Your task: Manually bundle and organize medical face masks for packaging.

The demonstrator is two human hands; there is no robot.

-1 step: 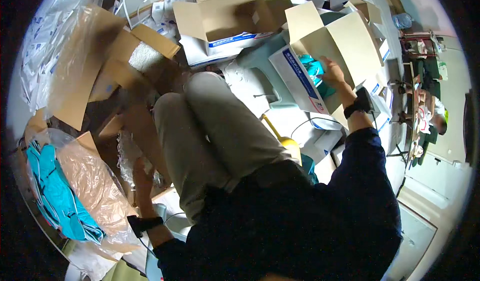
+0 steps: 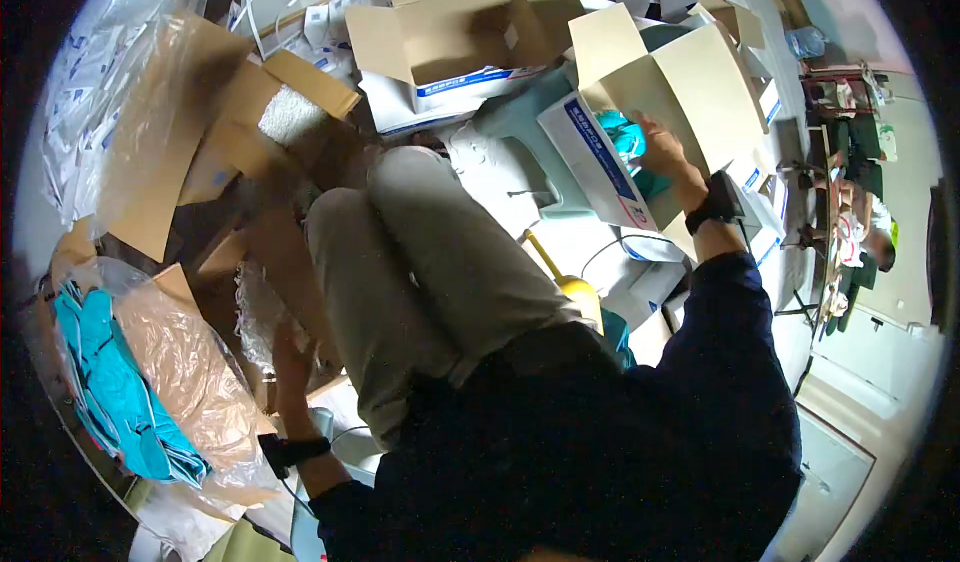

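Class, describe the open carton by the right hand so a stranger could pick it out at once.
Start at the trousered knees and look right, past the pale stool. There sits an open carton, tan inside, with a blue stripe along its white side. Unlike the similar carton beyond the knees, it shows teal items inside, the right hand at its opening.

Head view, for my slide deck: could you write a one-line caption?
Right hand at an open carton with teal goods inside; left hand near clear plastic.

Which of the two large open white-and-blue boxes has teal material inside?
The right box, at the right hand; no teal shows inside the left box.
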